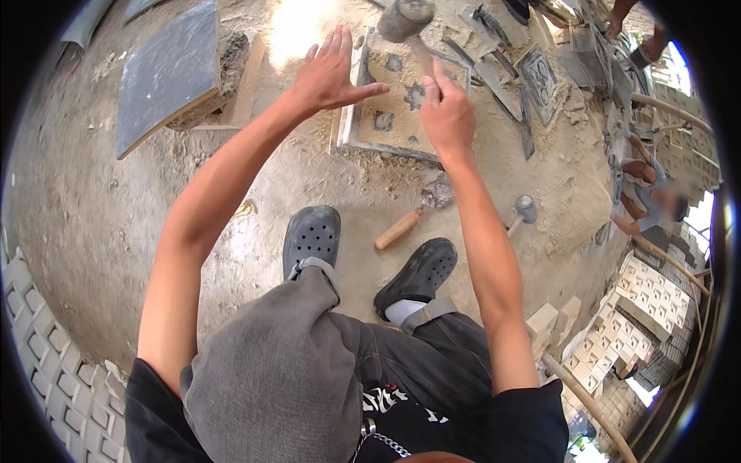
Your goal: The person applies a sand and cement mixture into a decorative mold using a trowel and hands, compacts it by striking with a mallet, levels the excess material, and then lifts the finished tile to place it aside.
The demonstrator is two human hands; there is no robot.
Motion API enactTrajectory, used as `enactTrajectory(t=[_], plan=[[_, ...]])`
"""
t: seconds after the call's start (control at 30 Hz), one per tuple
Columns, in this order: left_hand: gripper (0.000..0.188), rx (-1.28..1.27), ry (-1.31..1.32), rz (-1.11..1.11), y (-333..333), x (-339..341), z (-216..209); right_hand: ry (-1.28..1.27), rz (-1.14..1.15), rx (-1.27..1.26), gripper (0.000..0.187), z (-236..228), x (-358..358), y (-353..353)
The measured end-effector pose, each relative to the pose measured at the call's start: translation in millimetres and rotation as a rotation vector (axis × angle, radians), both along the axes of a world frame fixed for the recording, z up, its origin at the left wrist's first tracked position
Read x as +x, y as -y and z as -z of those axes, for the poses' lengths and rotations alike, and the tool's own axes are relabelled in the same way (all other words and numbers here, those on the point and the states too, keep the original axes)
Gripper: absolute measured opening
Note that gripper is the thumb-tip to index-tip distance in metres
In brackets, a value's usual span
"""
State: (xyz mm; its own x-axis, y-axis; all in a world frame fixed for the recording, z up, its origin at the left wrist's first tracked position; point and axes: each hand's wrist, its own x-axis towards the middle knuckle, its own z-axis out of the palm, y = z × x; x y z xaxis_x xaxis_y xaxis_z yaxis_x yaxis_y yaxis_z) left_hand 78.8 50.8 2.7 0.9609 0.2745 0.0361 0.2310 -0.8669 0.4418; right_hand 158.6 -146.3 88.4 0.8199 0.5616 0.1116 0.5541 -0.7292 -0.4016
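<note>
My right hand (448, 119) is closed round the handle of a mallet (407, 19), with its grey head raised over the far side of a square mold (355, 143). Pale sandy material fills the mold's frame, and several dark cut-out shapes show in its face. My left hand (333, 76) lies flat with fingers stretched out and thumb apart, at the mold's left edge. Whether it presses on the frame or hovers just above is hard to tell. Between the mold and my feet, a trowel (401, 227) with a wooden handle rests on the ground.
At left a dark flat board (174, 77) leans on a sandy block. Metal bars and a patterned plate (538, 81) lie right of the mold. A second mallet (526, 208) stands near my right forearm. Another person (652, 185) crouches far right, near stacked patterned blocks (656, 293).
</note>
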Motion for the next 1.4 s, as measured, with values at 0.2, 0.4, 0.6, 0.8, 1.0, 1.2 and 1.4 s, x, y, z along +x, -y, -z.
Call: enactTrajectory(t=[0.2,0.4,0.6,0.8,1.0,1.2,1.4], plan=[[0.145,0.007,-0.043,0.020,1,0,0,0.101,-0.090,0.053,0.041,8,-6,15],[0.143,0.072,0.012,0.042,5,-2,-1,0.171,-0.017,0.122,0.039,8,-5,15],[0.137,0.148,0.017,0.006,15,6,-8,0.074,0.070,0.128,0.040,0,-1,12],[0.123,0.322,0.073,0.094,22,6,-6,0.031,0.123,0.161,0.040,13,0,21],[0.107,0.355,-0.111,0.252,55,-16,-27,0.062,0.113,-0.001,0.039,14,-2,39],[0.091,0.193,-0.033,0.350,82,-39,-33,0.033,0.176,0.086,0.041,4,-17,33],[0.080,0.099,0.001,0.434,93,-46,-34,0.105,0.140,0.115,0.040,13,-13,61]])
